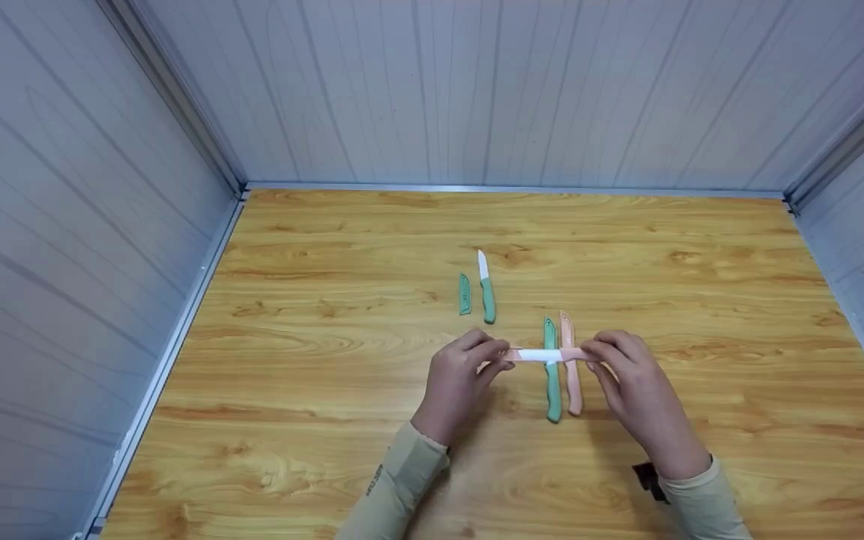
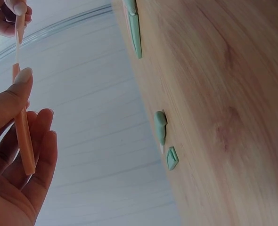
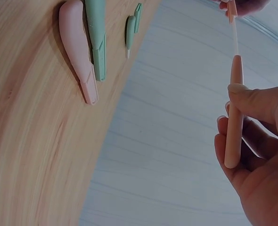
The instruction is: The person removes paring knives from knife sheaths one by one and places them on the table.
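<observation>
Between both hands, a pink-handled paring knife [image 3: 234, 122] with a white blade [image 1: 541, 355] is held level above the table. My right hand [image 1: 640, 390] pinches its handle with thumb and fingers. My left hand [image 1: 462, 379] pinches the matching pink sheath [image 2: 24, 132], its mouth turned toward the blade; the blade's tip end overlaps the sheath mouth. Below them lie a sheathed green knife [image 1: 553, 394] and a sheathed pink knife [image 1: 574, 390], side by side. Farther back, a bare green-handled knife [image 1: 487, 300] lies beside its green sheath [image 1: 464, 294].
The wood-grain table [image 1: 312, 285] is enclosed by a pale panel wall [image 1: 447, 90] at the back and similar panels at left and right. A metal strip [image 1: 514, 189] runs along the table's back edge.
</observation>
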`<control>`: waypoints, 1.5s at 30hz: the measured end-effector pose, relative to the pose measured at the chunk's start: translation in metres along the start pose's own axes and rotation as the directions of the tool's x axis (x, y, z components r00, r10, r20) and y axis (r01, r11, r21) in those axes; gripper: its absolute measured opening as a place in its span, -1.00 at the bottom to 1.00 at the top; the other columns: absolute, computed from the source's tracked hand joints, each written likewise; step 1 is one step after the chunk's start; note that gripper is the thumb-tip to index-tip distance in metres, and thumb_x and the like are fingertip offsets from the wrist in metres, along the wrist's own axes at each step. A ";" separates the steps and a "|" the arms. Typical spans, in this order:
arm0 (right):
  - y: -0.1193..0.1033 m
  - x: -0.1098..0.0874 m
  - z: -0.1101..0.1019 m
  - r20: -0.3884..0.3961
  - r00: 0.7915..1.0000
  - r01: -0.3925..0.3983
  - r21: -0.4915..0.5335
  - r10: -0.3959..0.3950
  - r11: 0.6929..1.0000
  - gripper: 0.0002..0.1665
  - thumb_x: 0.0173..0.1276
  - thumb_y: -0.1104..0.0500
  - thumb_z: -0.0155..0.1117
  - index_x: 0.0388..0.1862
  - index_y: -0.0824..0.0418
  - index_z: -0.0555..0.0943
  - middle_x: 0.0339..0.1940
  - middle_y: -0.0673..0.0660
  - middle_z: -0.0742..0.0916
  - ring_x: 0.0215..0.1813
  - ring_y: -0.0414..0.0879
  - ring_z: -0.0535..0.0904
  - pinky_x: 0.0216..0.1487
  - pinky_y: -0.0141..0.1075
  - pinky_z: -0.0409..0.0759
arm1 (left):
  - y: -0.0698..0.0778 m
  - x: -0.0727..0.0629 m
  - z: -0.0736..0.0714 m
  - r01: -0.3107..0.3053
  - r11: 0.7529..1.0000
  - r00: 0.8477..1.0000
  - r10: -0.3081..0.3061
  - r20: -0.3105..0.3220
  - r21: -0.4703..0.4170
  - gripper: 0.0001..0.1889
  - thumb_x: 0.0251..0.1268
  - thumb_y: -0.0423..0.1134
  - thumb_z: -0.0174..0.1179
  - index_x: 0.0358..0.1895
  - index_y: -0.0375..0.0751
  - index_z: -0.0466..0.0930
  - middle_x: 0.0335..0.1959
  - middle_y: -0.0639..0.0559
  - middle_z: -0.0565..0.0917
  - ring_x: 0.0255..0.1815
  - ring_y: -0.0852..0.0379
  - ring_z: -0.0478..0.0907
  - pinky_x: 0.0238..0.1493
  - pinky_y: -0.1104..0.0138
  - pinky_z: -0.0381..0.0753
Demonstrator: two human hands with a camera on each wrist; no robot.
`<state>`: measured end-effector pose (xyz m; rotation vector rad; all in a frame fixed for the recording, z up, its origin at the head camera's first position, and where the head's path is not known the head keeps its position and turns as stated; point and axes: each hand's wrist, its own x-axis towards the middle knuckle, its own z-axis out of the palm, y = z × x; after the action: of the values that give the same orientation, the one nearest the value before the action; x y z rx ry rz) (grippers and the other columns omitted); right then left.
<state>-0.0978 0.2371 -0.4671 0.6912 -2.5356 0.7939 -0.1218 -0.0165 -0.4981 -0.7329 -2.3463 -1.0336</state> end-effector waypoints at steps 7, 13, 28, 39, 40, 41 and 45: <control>0.002 -0.001 0.001 -0.019 1.000 0.004 0.007 -0.004 1.000 -0.74 0.16 0.45 0.37 -0.15 0.31 0.66 -0.12 0.12 0.61 -0.09 -0.02 0.50 -0.16 -0.22 0.52 | 0.002 -0.001 -0.001 0.030 0.999 0.999 -0.029 0.016 -0.011 -0.82 0.12 -0.15 0.37 -0.23 -0.11 0.72 -0.34 0.18 0.57 -0.37 0.39 0.51 -0.31 0.58 0.52; 0.003 -0.001 0.000 -0.014 1.000 -0.002 0.002 0.002 1.000 -0.74 0.18 0.44 0.36 -0.14 0.30 0.66 -0.11 0.11 0.61 -0.07 -0.02 0.49 -0.14 -0.22 0.53 | -0.001 -0.001 -0.001 0.023 1.000 1.000 -0.023 0.008 -0.016 -0.83 0.13 -0.17 0.36 -0.22 -0.11 0.72 -0.33 0.18 0.56 -0.38 0.39 0.49 -0.33 0.58 0.51; 0.007 -0.006 -0.001 -0.052 0.999 -0.001 -0.016 0.001 1.000 -0.70 0.09 0.52 0.39 -0.17 0.35 0.65 -0.13 0.16 0.61 -0.07 0.02 0.50 -0.14 -0.20 0.52 | -0.008 -0.005 -0.001 0.078 0.980 0.996 -0.083 -0.024 -0.181 -0.82 0.08 -0.27 0.39 -0.22 -0.19 0.70 -0.29 0.10 0.55 -0.34 0.32 0.53 -0.31 0.48 0.59; 0.005 -0.008 0.003 -0.037 0.998 -0.057 0.015 0.057 0.998 -0.65 0.15 0.49 0.35 -0.07 0.31 0.58 -0.11 0.11 0.64 -0.06 -0.03 0.55 -0.09 -0.14 0.57 | -0.005 -0.007 0.001 0.184 0.967 0.983 -0.179 0.042 -0.174 -0.77 0.16 -0.24 0.33 -0.12 -0.21 0.64 -0.22 0.09 0.59 -0.23 0.23 0.52 -0.17 0.47 0.55; 0.005 -0.009 0.003 -0.031 0.997 -0.063 0.020 0.063 0.998 -0.65 0.16 0.49 0.34 -0.07 0.30 0.57 -0.12 0.10 0.64 -0.06 -0.04 0.55 -0.09 -0.14 0.57 | -0.005 -0.007 0.001 0.188 0.966 0.982 -0.182 0.049 -0.179 -0.76 0.18 -0.24 0.31 -0.10 -0.21 0.64 -0.21 0.09 0.58 -0.23 0.23 0.51 -0.18 0.46 0.55; 0.004 -0.009 0.003 -0.028 0.997 -0.065 0.024 0.065 0.998 -0.65 0.17 0.49 0.34 -0.07 0.29 0.56 -0.13 0.09 0.64 -0.07 -0.05 0.55 -0.09 -0.14 0.57 | -0.005 -0.007 0.001 0.191 0.964 0.982 -0.184 0.053 -0.184 -0.76 0.20 -0.24 0.30 -0.08 -0.21 0.63 -0.21 0.09 0.58 -0.23 0.23 0.50 -0.19 0.45 0.55; 0.005 -0.009 0.005 -0.021 0.998 -0.061 0.051 0.062 0.997 -0.58 0.19 0.49 0.31 0.04 0.27 0.60 -0.13 0.06 0.63 -0.08 -0.08 0.56 -0.10 -0.21 0.57 | -0.006 -0.008 0.003 0.183 0.963 0.983 -0.177 0.049 -0.196 -0.76 0.23 -0.22 0.29 -0.06 -0.19 0.61 -0.21 0.10 0.55 -0.24 0.23 0.48 -0.21 0.40 0.56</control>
<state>-0.0944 0.2407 -0.4774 0.6191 -2.5351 0.8841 -0.1200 -0.0198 -0.5075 -0.6188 -2.3934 -1.3618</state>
